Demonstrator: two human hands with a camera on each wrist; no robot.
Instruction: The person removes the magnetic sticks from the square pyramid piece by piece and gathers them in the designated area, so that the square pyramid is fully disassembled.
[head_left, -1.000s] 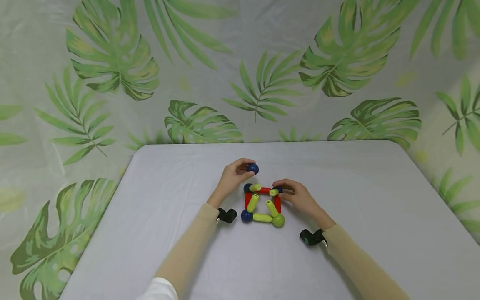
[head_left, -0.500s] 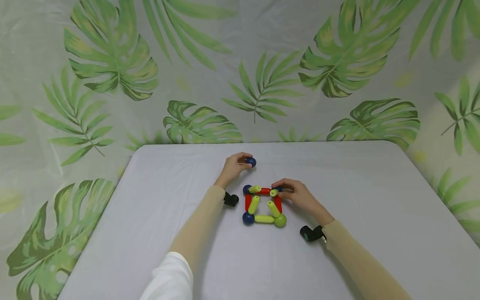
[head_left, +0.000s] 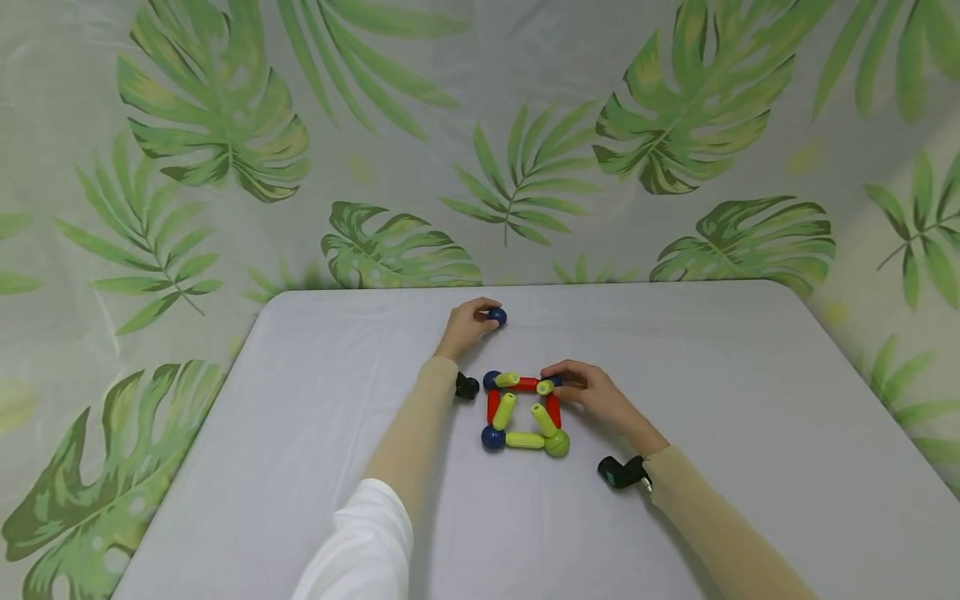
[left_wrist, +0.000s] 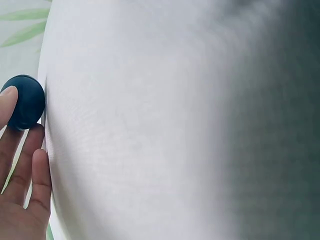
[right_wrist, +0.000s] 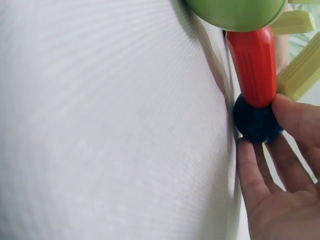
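Note:
Beyond the built frame, my left hand (head_left: 464,327) pinches a loose blue ball (left_wrist: 29,103) between thumb and fingers, low over the far part of the table. A square frame of rods and balls lies in the middle. Red rods (right_wrist: 254,67) and a yellow-green rod (head_left: 524,440) form its sides; a green ball (head_left: 557,443) and blue balls (head_left: 492,437) make its corners. From each corner a yellow-green rod (head_left: 506,410) slants upward. My right hand (head_left: 596,395) holds the far right corner's blue ball (right_wrist: 256,120), thumb and fingers around it.
A white cloth covers the table (head_left: 645,533), whose far edge meets a leaf-patterned curtain (head_left: 517,183). A small black camera (head_left: 621,472) sits on the right wrist, another black camera (head_left: 467,386) on the left.
My left hand has carried the loose blue ball away from the frame, toward the table's far edge and slightly left. The right hand stays at its corner, and the frame lies nearly unchanged.

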